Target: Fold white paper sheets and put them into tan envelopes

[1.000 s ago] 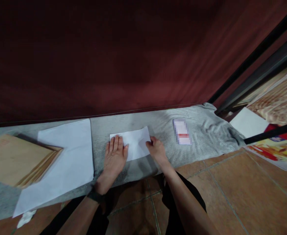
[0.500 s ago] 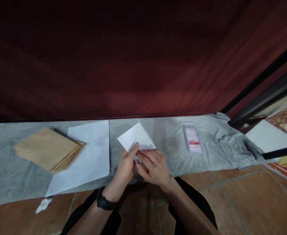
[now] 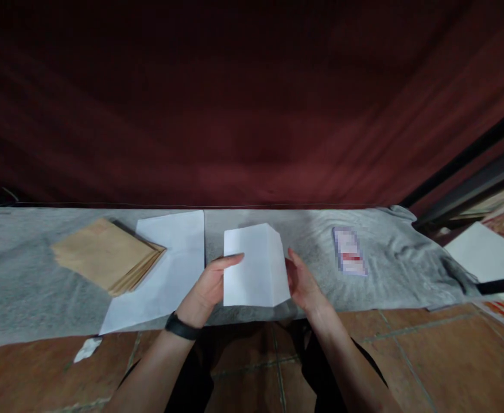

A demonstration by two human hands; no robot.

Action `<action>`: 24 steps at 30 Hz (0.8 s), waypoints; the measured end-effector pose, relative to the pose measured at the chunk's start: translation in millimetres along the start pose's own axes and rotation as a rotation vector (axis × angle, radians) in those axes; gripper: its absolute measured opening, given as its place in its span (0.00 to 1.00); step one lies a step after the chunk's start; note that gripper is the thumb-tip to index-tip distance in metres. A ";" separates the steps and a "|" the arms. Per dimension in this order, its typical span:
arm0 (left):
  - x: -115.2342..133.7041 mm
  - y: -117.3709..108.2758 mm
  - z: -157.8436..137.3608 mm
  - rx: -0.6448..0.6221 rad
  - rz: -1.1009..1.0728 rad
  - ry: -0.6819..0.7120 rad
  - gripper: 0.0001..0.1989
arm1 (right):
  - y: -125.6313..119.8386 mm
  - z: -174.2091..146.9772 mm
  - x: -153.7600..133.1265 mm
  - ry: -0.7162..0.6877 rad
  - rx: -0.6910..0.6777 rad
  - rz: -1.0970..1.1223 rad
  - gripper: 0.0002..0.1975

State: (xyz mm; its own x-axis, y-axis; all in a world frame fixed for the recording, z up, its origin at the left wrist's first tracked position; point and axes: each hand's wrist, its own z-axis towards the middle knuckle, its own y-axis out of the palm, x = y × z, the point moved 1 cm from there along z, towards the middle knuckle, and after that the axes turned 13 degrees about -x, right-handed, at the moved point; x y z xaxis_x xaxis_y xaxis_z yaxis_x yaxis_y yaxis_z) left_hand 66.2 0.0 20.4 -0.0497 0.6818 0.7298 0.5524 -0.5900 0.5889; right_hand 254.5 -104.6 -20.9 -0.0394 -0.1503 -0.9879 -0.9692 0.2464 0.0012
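Observation:
A folded sheet of white paper (image 3: pixel 247 269) is held up between my hands over the grey cloth, with an upright crease near its right side. My left hand (image 3: pixel 211 282) grips its left edge, thumb flat on the front and fingers hidden behind. Along the right edge, my right hand (image 3: pixel 306 284) holds the narrow folded flap, its fingers partly behind the paper. A dark band (image 3: pixel 182 327) circles my left wrist.
Brown envelopes (image 3: pixel 105 252) lie stacked on large white sheets (image 3: pixel 181 264) to the left. A blurred purple-white packet (image 3: pixel 350 251) rests at the right on the grey cloth (image 3: pixel 402 269). A dark red curtain (image 3: pixel 243 132) hangs behind; a paper scrap (image 3: pixel 88 349) lies on the tiled floor.
My hands have moved apart, to the two sides of the paper. The paper has turned from a slanted position to nearly upright and shows a larger face.

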 end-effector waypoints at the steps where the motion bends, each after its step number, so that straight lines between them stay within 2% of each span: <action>1: -0.8 -1.3 1.0 0.011 0.001 0.004 0.23 | -1.5 -0.2 1.2 0.024 -0.009 0.093 0.25; 2: -1.7 -3.4 2.4 0.032 0.012 0.017 0.23 | -4.7 0.3 3.2 0.048 -0.016 0.177 0.21; 4: -4.9 -10.4 6.6 0.104 0.080 0.062 0.22 | -15.1 2.6 8.7 0.065 0.037 0.202 0.17; 6: -10.4 -20.3 13.0 0.196 0.204 0.125 0.22 | -27.2 5.5 15.1 0.060 0.135 0.105 0.16; 9: -20.0 -35.0 24.9 0.354 0.477 0.194 0.19 | -38.6 8.9 21.6 0.034 0.210 -0.187 0.12; 12: -26.0 -40.9 33.9 0.487 0.911 0.150 0.16 | -38.0 10.5 22.9 0.049 0.254 -0.581 0.09; 15: -27.8 -37.5 36.3 0.595 1.280 0.038 0.21 | -30.9 10.8 24.0 0.122 0.292 -0.831 0.10; 20: -27.5 -30.8 32.8 0.665 1.532 -0.067 0.32 | -24.7 8.7 28.6 0.142 0.311 -0.991 0.12; 22: -27.4 -28.9 30.7 0.690 1.587 -0.072 0.35 | -24.1 7.0 28.6 0.083 0.351 -1.049 0.15; 24: -29.2 -24.8 28.5 0.752 1.671 0.000 0.36 | -19.9 5.0 27.6 -0.027 0.382 -1.100 0.18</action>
State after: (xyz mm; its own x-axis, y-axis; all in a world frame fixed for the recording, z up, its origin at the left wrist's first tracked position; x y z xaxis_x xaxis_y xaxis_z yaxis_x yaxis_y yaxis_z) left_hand 77.7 7.0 -25.4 0.8808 -0.3479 0.3211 0.2307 -0.2769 -0.9328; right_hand 273.9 -108.9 -49.0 0.7871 -0.4427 -0.4294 -0.3403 0.2688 -0.9011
